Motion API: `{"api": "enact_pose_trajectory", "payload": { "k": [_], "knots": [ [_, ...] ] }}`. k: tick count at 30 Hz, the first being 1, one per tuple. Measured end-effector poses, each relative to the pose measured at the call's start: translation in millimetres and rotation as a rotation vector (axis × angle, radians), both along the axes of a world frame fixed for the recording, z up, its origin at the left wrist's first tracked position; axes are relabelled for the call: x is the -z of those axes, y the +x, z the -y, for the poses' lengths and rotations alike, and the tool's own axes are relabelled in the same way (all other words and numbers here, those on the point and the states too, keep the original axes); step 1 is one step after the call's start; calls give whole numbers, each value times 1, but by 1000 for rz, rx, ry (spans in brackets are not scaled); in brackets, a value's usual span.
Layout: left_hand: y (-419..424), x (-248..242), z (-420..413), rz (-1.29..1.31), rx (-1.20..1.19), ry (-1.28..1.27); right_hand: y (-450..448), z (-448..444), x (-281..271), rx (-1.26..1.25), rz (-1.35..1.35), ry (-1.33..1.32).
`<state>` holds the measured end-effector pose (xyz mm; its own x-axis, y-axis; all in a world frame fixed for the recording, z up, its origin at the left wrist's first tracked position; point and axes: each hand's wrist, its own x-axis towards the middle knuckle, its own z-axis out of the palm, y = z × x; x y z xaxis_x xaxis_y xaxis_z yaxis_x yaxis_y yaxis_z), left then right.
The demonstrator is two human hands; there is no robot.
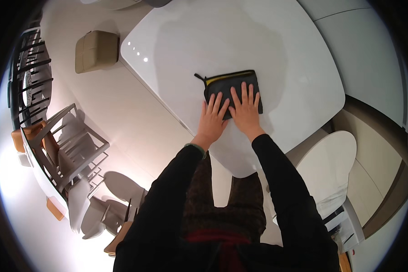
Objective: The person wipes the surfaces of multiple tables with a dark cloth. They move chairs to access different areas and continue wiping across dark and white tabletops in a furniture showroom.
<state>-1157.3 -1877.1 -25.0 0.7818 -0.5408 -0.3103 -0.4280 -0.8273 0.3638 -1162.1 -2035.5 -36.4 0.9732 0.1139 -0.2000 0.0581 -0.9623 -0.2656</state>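
A dark grey zippered pouch (228,83) with a yellow strip showing along its upper edge lies flat on the white table (302,78). A short black pull loop sticks out at its upper left corner. My left hand (211,120) rests on the pouch's lower left part, fingers spread, with a green bangle at the wrist. On the lower right part lies my right hand (246,110), palm down, its fingers apart too. The two thumbs are close to each other near the pouch's lower edge. Neither hand is closed around anything. What is inside the pouch is hidden.
A beige box-shaped stool (97,51) stands on the floor left of the table. Chairs and another table (42,176) are farther left. At the lower right is a rounded pale surface (329,166), with a white bin-like container (355,221) below it. Light panels (367,44) line the right side.
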Motion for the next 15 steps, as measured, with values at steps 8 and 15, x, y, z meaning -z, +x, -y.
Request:
{"api": "enact_pose_trajectory", "payload": {
  "k": [8, 15],
  "knots": [
    [-25, -17, -57, -184, 89, -22, -31, -35, -20, 35, -115, 55],
    [8, -26, -74, -379, 214, -44, -32, -50, -31, 282, -130, 139]
  ]
}}
